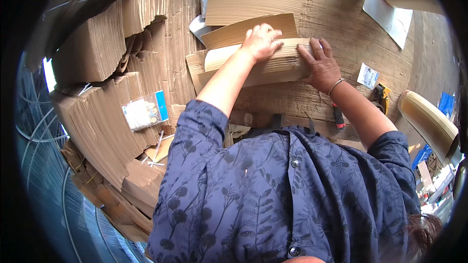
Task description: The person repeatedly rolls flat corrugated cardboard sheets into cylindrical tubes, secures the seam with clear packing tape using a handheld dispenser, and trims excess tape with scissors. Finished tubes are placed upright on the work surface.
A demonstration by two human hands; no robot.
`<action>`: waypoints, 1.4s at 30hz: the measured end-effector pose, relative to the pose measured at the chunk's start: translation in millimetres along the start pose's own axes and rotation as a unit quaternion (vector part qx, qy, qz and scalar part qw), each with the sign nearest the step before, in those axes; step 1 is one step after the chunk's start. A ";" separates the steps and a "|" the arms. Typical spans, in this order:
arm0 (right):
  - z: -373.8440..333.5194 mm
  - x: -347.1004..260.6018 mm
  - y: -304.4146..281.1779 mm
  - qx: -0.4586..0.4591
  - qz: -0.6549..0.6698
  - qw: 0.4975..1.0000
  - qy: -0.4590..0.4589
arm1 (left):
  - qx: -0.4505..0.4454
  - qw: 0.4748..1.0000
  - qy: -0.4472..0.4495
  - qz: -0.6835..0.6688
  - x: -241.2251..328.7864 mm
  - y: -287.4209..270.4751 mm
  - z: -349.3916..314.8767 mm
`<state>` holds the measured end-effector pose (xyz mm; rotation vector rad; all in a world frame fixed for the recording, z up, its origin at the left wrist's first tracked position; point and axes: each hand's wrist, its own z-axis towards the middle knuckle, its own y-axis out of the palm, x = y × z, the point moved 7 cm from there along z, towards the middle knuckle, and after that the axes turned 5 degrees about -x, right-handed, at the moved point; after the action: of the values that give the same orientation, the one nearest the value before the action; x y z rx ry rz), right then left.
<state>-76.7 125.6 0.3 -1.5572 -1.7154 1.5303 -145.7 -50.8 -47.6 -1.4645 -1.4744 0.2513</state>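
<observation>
It's one head-worn fisheye, aimed straight-ish down over the shirt front (253,190) at the wooden tabletop (341,14), pretty close up.

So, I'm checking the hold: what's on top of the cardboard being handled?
The left hand and right hand rest on the cardboard; the patches beneath them cannot be seen.

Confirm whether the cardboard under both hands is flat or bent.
Bent: the cardboard rounds over from a lit top into a shaded front.

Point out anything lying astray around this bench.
To the left, a clear packet with a blue edge lies tilted on the cardboard stack, and loose white strips lie crossed nearby, looking like stray scraps.
</observation>
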 end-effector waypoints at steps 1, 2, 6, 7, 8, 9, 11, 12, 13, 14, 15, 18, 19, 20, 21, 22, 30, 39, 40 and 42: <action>1.7 -1.3 -1.7 0.008 -0.004 1.000 -0.016 | 0.077 0.997 0.010 0.022 -4.6 -3.7 11.3; 0.6 -3.4 -1.7 0.016 -0.009 0.999 -0.027 | 0.125 0.991 -0.022 0.036 -8.2 -7.0 24.5; -1.7 -3.3 0.1 0.042 -0.029 0.997 -0.056 | -0.004 0.992 -0.114 0.060 -16.2 2.9 79.7; -2.8 -3.8 1.3 0.046 -0.027 0.997 -0.061 | -0.033 0.991 -0.127 0.036 -18.1 1.0 85.4; -2.6 -4.0 -0.6 0.059 -0.016 0.996 -0.063 | -0.021 0.994 -0.107 -0.027 -14.4 -6.3 86.4; -2.7 -3.0 0.0 0.054 -0.014 0.996 -0.064 | -0.041 0.995 -0.090 -0.016 -7.2 -7.5 85.9; -1.3 -1.8 -0.6 0.052 -0.008 0.997 -0.062 | -0.081 0.995 -0.051 0.013 21.7 -22.4 70.6; -0.1 -3.8 -1.5 0.045 -0.010 0.996 -0.076 | -0.076 0.996 -0.028 0.024 25.7 -16.1 63.7; 0.8 -5.2 -4.3 0.040 -0.012 0.995 -0.090 | -0.002 1.000 0.017 0.025 31.8 -12.6 52.4; 0.9 -5.2 -3.6 0.033 -0.016 0.994 -0.103 | 0.032 0.998 0.036 0.029 40.3 -8.2 39.9; -0.8 -4.9 -0.4 0.048 -0.010 0.991 -0.123 | 0.066 0.996 0.056 0.032 48.3 -5.9 29.1; -9.1 -4.8 6.4 0.082 -0.001 0.981 -0.174 | 0.086 0.996 0.028 -0.019 42.5 4.0 14.1; -10.4 -5.3 6.5 0.091 -0.004 0.980 -0.176 | 0.102 0.994 0.030 -0.022 44.1 3.6 9.3; -11.2 -5.3 7.1 0.101 -0.007 0.979 -0.177 | 0.118 0.992 0.032 -0.024 46.2 3.1 5.0; -12.2 -4.7 7.5 0.111 -0.010 0.978 -0.177 | 0.134 0.990 0.035 -0.026 48.0 2.6 1.2; -12.8 -4.6 8.6 0.116 -0.006 0.977 -0.179 | 0.160 0.985 0.055 -0.039 48.7 -0.4 -1.1; -5.9 -4.6 5.4 0.129 0.005 0.977 -0.169 | 0.117 0.993 0.019 -0.016 52.8 11.1 -16.8; 8.3 1.4 0.4 0.060 0.036 0.987 -0.142 | 0.028 0.998 -0.063 -0.009 64.6 13.7 -36.1; 8.4 4.0 -1.0 0.054 0.058 0.986 -0.147 | 0.040 0.997 -0.065 -0.018 64.4 15.9 -37.2; 10.9 15.4 1.9 0.056 0.120 0.981 -0.139 | 0.064 0.995 -0.075 -0.014 66.1 18.4 -41.9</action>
<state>-89.7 133.6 -10.9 -1.6014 -1.5887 2.0116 -87.7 -10.6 -9.1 -1.3446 -1.5663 0.4389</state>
